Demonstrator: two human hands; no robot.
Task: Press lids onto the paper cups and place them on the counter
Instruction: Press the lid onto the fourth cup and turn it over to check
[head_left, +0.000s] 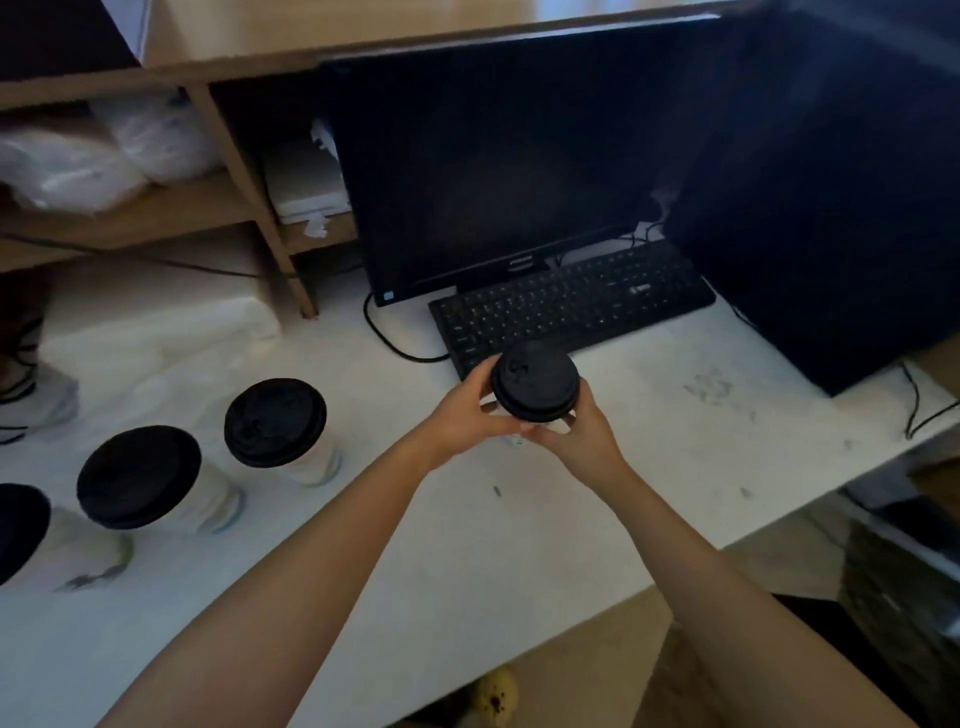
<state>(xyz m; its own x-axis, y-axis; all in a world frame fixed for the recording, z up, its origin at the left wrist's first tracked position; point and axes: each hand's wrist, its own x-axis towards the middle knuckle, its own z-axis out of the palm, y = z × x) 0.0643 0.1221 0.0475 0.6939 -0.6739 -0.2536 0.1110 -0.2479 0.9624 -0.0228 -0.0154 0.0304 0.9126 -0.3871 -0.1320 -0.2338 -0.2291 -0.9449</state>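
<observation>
Both my hands hold one white paper cup with a black lid (535, 382) on top, above the white counter (467, 545) in front of the keyboard. My left hand (470, 410) wraps the cup's left side, my right hand (582, 426) its right side and underside. The cup body is almost hidden by my fingers and the lid. Three more lidded white cups stand in a row on the counter at the left: one (278, 426) nearest my hands, a second (145, 480), and a third (31, 540) cut off by the frame edge.
A black keyboard (571, 306) and a dark monitor (498, 171) sit behind the held cup. A black box (831, 208) stands at the right. Wooden shelves (156, 208) with plastic bags are at the back left. The counter's front edge runs diagonally at lower right.
</observation>
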